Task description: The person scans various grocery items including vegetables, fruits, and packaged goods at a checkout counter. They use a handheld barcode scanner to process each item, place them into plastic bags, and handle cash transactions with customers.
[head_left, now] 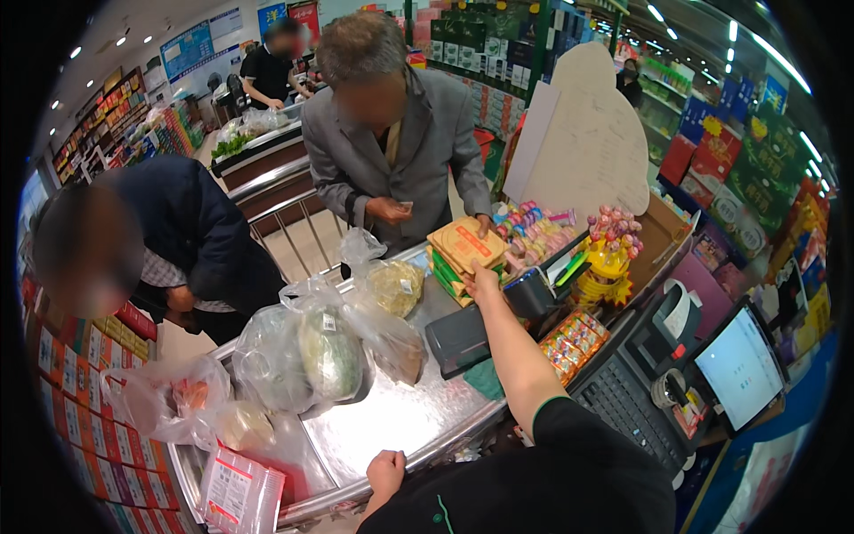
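Observation:
My right hand [482, 282] reaches across the counter and grips the near edge of a flat tan package [467, 241] with orange print. This package lies on top of green-and-yellow packs [448, 275], and another person's hand [484, 225] touches its far side. With fingers curled and nothing visible in them, my left hand [387, 471] rests at the counter's near edge. Farther in on the metal counter [363, 437] are a large green melon in plastic [330, 354], a bag with yellowish contents [395, 288] and a clear bag with brownish contents [400, 357].
A black device [458, 339] sits near my right forearm. To the right stand a keyboard [617, 394], a monitor [739, 364] and a lollipop stand [608, 257]. Plastic bags [167, 394] and a red-and-white pack [240, 490] occupy the left end. Two people stand across the counter.

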Tool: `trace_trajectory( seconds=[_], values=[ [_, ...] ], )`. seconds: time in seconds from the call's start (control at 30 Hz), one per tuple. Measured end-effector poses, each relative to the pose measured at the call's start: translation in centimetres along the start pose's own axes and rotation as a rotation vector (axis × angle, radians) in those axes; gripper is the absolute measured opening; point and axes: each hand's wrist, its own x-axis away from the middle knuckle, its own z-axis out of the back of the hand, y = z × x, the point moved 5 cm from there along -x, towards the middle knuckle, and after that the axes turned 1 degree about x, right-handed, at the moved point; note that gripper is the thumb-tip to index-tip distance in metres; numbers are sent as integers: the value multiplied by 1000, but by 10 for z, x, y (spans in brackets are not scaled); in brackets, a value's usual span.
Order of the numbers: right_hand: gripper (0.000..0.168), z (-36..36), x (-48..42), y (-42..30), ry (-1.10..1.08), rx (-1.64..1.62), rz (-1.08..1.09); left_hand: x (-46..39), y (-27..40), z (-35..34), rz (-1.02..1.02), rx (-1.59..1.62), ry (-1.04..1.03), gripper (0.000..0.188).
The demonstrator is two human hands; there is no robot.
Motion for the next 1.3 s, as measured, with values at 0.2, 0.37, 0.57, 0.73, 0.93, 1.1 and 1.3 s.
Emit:
trace_trajectory(
  seconds=[0.2, 0.37, 0.57, 0.73, 0.93, 1.1, 1.3],
  values=[
    [20, -6, 25, -10, -99, -240, 75, -5, -11, -1, 85, 220, 11, 27],
    [16, -10, 175, -12, -515, -91, 146, -34, 3, 17, 502, 1063, -81, 15],
    [16, 14, 277, 3, -779, 240, 284, -93, 140, 78, 151, 1894, -454, 56],
    [8, 37, 307, 2, -804, 269, 371, -92, 164, 89, 275, 1797, -406, 56],
    [8, 69, 316, -1, -705, 214, 377, -91, 180, 80, 286, 1739, -541, 57],
    [9, 103, 327, -3, -571, 116, 418, -89, 200, 64, 268, 1703, -710, 59],
    [12, 152, 348, -7, -381, 27, 407, -79, 239, 40, 211, 1665, -951, 59]
  ],
)
